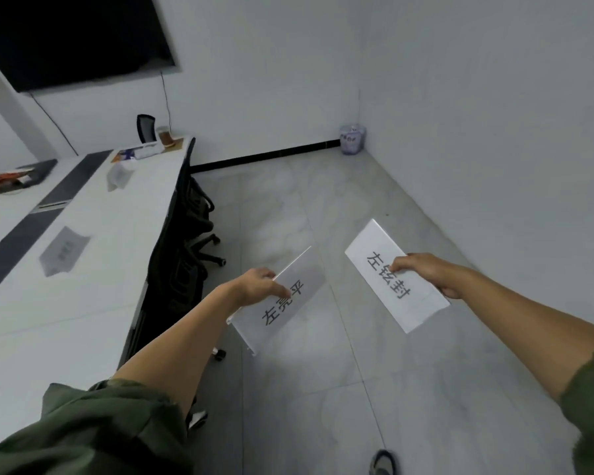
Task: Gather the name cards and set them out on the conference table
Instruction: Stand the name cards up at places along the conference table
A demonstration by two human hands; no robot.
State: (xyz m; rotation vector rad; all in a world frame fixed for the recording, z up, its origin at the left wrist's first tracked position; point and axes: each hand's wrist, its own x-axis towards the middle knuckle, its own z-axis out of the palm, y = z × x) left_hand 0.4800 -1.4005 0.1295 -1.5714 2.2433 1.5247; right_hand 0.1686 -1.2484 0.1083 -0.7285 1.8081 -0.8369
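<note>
I hold two white name cards with black characters out over the grey tiled floor, to the right of the table. My left hand (258, 286) grips one name card (282, 303) by its upper left edge. My right hand (426, 272) pinches the other name card (391, 272) along its right side. The white conference table (93, 269) with a dark centre strip runs along the left. Two clear name card stands sit on it, one near (64, 250) and one farther back (119, 174).
Black wheeled office chairs (182, 241) stand tucked against the table's right edge. A cup, a tissue box and papers lie at the table's far end (151, 145). A black screen (72, 36) hangs on the wall. A bin (352, 138) stands in the far corner.
</note>
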